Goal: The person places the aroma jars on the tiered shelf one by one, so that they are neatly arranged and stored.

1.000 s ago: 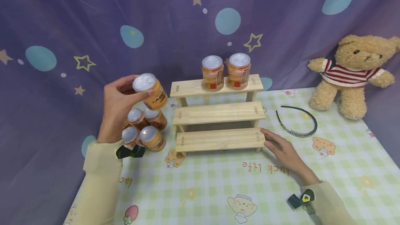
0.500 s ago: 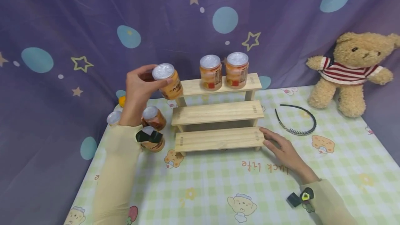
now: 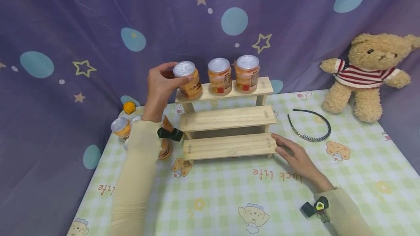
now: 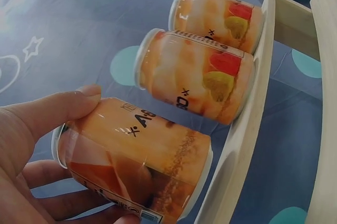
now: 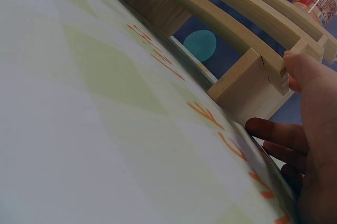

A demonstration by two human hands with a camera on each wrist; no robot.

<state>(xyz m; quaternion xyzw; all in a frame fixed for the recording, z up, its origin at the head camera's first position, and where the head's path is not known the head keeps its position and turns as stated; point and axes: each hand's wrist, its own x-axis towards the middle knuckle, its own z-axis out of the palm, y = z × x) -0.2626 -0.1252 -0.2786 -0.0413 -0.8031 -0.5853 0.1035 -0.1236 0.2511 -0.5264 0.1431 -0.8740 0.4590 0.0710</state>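
Observation:
My left hand (image 3: 161, 86) grips an orange can (image 3: 188, 81) with a silver lid, thumb on one side and fingers round the other. This can is at the left end of the top board of a three-step wooden rack (image 3: 228, 115); in the left wrist view its base is close to the board, and I cannot tell if it bears weight. Two similar cans, a middle can (image 3: 220, 77) and a right can (image 3: 247, 74), stand upright on the same board. At the lowest board's right end, my right hand (image 3: 296, 157) touches the corner with fairly straight fingers.
Several more cans (image 3: 120, 128) stand on the checked tablecloth (image 3: 210, 196) left of the rack, partly hidden by my left sleeve. A small yellow-orange ball (image 3: 129, 107) lies behind them. To the right are a black headband (image 3: 311, 139) and a teddy bear (image 3: 367, 79). A purple curtain (image 3: 183, 17) hangs behind.
My left hand has carried the can rightward from above the group of cans to the top board's left end. My right hand stays at the rack's lowest board.

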